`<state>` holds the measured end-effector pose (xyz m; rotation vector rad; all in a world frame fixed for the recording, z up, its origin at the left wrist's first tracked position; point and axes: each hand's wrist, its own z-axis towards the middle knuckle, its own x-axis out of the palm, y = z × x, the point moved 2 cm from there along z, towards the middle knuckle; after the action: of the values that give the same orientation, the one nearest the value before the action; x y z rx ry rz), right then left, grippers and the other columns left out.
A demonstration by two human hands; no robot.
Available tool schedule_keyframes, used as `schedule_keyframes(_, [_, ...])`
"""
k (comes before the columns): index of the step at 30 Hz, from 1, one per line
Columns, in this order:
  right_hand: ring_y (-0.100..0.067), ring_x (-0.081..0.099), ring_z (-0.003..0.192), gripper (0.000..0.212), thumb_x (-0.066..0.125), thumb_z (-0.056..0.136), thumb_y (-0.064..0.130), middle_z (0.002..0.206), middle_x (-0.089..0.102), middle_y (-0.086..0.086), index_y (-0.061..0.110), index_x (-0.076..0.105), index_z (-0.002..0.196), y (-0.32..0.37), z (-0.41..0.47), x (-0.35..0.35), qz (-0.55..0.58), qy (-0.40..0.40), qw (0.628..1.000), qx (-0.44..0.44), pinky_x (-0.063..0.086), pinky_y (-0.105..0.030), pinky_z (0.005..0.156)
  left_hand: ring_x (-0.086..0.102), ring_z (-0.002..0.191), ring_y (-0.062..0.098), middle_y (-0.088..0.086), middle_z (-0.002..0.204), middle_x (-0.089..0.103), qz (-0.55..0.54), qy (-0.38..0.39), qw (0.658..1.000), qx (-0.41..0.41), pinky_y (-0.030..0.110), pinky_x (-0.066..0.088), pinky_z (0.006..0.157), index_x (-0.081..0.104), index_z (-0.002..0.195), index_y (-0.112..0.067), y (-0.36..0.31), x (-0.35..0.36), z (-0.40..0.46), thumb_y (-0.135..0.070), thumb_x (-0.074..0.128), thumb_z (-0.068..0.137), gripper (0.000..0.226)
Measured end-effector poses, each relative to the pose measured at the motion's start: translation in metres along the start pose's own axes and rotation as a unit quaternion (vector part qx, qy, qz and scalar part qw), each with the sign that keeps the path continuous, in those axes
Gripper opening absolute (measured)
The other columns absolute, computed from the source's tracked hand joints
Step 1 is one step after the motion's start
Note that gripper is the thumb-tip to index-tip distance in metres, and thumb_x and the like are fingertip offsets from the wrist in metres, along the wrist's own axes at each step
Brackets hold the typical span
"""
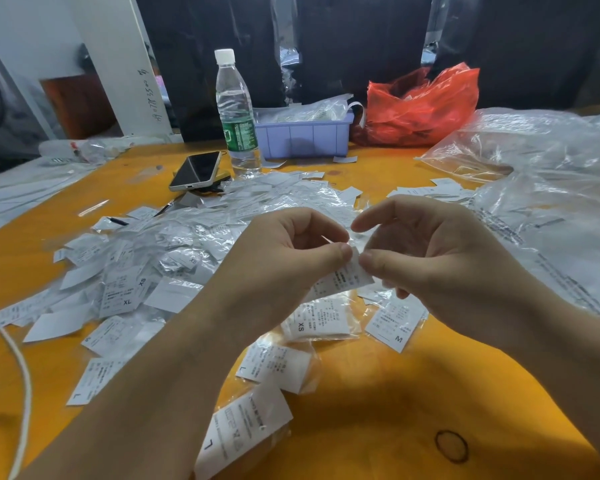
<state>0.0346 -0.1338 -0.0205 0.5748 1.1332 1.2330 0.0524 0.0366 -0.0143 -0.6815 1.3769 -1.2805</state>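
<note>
Head view over an orange table (378, 393). At the centre, a small white printed label (342, 280) is held above the tabletop between both hands. The left hand (281, 261) comes in from 7 o'clock, its fingers curled and its thumb pinching the label's upper edge. The right hand (437, 258) comes in from 4 o'clock, its thumb pressed to the same edge just beside the left thumb and its forefinger reaching over the top. A scrap of clear film shows between the fingertips; whether it sleeves the label cannot be told. Directly beneath the hands, at 6 o'clock, lie bagged labels marked XS (321, 322), M (394, 322) and L (243, 427). From 9 to 11 o'clock spreads a loose heap of labels (187, 244) in clear sleeves. At 11 o'clock a phone (196, 169) lies face up, with an upright water bottle (238, 112) just beside it. At 12 o'clock stands a lilac tray (305, 136) filled with packets. A red plastic bag (420, 105) sits at 1 o'clock, touching the tray. Large clear bags (534, 188) are piled from 2 to 3 o'clock. A white cord (21, 375) hangs at 8 o'clock, and a black ring mark (451, 446) is drawn on the table at 5 o'clock.
</note>
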Motion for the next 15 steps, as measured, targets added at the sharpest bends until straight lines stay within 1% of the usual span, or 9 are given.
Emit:
schedule_keyframes(1, [-0.007,0.059,0.057,0.019,0.070,0.080,0.017,0.068,0.067,0.004,0.024,0.066,0.096,0.0007,-0.0005,0.0004,-0.006,0.002,1.000,-0.002,0.045,-0.020,0.053,0.070,0.077,0.010,-0.001,0.079,0.074,0.002,-0.001,1.000,0.003,0.020,0.057,0.066,0.072,0.087,-0.019,0.0000,0.0000,-0.0002,-0.017,0.073,0.084,0.005])
schedule_keyframes(3, [-0.008,0.059,0.058,0.021,0.072,0.084,0.007,0.068,0.068,0.002,0.021,0.066,0.098,0.0019,-0.0002,0.0004,-0.001,0.004,1.000,0.003,0.045,-0.022,0.052,0.070,0.079,0.010,-0.001,0.082,0.074,0.000,0.003,1.000,0.009,0.018,0.056,0.067,0.072,0.089,-0.019,-0.0010,0.0005,-0.0013,-0.017,0.072,0.084,0.005])
schedule_keyframes(6, [-0.014,0.058,0.057,0.025,0.071,0.081,0.000,0.068,0.068,-0.003,0.013,0.064,0.101,0.0032,0.0006,-0.0007,0.059,0.007,0.998,0.036,0.045,-0.026,0.050,0.069,0.077,0.009,-0.001,0.083,0.074,-0.006,0.007,1.000,0.022,0.015,0.053,0.062,0.071,0.090,-0.019,-0.0036,0.0008,-0.0033,-0.019,0.072,0.084,0.006])
schedule_keyframes(8, [-0.016,0.057,0.057,0.030,0.074,0.075,0.003,0.070,0.068,-0.006,0.010,0.064,0.103,0.0036,0.0012,-0.0014,0.095,0.018,0.994,0.057,0.045,-0.025,0.049,0.069,0.075,0.008,-0.001,0.083,0.073,-0.009,0.001,0.999,0.034,0.013,0.051,0.059,0.071,0.090,-0.019,-0.0042,0.0001,-0.0034,-0.018,0.072,0.083,0.007])
schedule_keyframes(11, [-0.017,0.059,0.058,0.046,0.076,0.061,0.017,0.073,0.068,-0.013,0.009,0.064,0.104,0.0053,0.0015,-0.0018,0.122,0.032,0.989,0.073,0.048,-0.024,0.049,0.069,0.078,0.015,0.002,0.084,0.073,-0.023,-0.007,0.999,0.037,0.018,0.054,0.059,0.070,0.091,-0.016,-0.0027,0.0003,-0.0025,-0.016,0.072,0.083,0.008])
schedule_keyframes(13, [-0.018,0.061,0.059,0.049,0.077,0.058,0.020,0.075,0.069,-0.016,0.010,0.064,0.104,0.0064,0.0014,-0.0014,0.119,0.030,0.990,0.076,0.051,-0.025,0.050,0.068,0.077,0.012,-0.002,0.083,0.073,-0.018,-0.004,0.999,0.036,0.017,0.052,0.058,0.070,0.091,-0.019,-0.0018,0.0012,-0.0027,-0.018,0.071,0.085,0.006])
schedule_keyframes(15, [-0.018,0.063,0.061,0.047,0.077,0.059,0.020,0.075,0.071,-0.014,0.011,0.064,0.103,0.0054,0.0018,-0.0017,0.119,0.022,0.989,0.085,0.054,-0.026,0.053,0.067,0.076,0.006,-0.007,0.082,0.072,-0.010,0.000,1.000,0.023,0.015,0.051,0.058,0.071,0.089,-0.022,-0.0001,0.0008,-0.0019,-0.024,0.070,0.086,0.004])
